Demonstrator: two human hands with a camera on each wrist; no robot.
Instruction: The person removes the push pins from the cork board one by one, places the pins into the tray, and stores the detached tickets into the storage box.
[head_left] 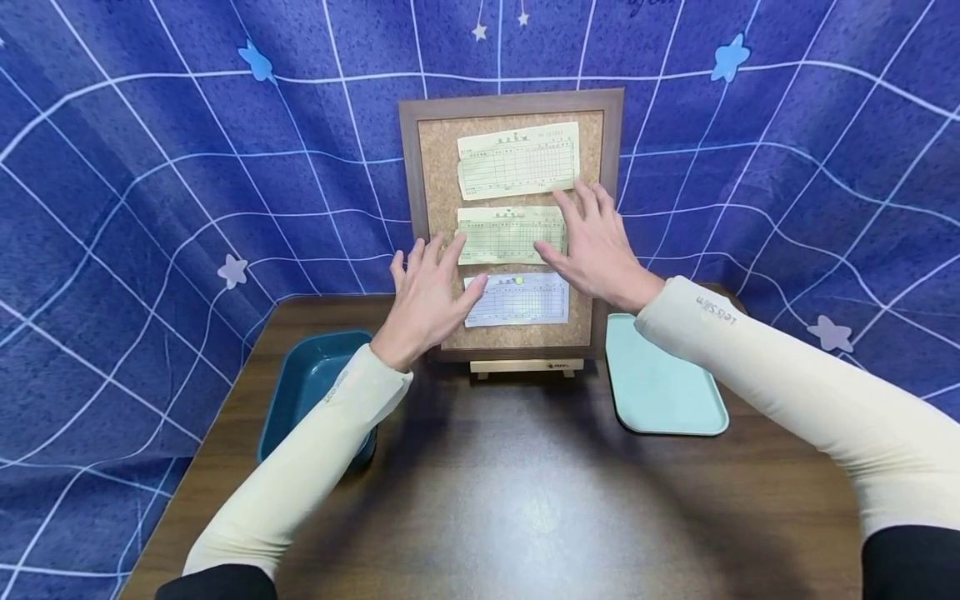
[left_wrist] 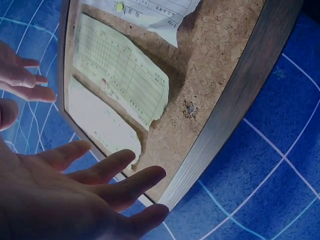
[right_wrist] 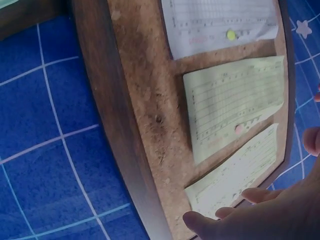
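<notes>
A framed cork board stands upright on a small wooden easel. Three printed form slips are on it, one above another: a pale cream slip, a green slip and a bluish-white slip. A yellow-green pushpin is in the bluish slip, a pink one in the green slip. My left hand, fingers spread, hovers before the board's left side and holds nothing. Before the right side, my right hand is also spread and holds nothing. Whether any fingertip touches paper, I cannot tell.
A dark teal bin stands on the brown wooden table at the left, partly behind my left forearm. At the right lies a light mint tray. A blue curtain with stars hangs behind the board.
</notes>
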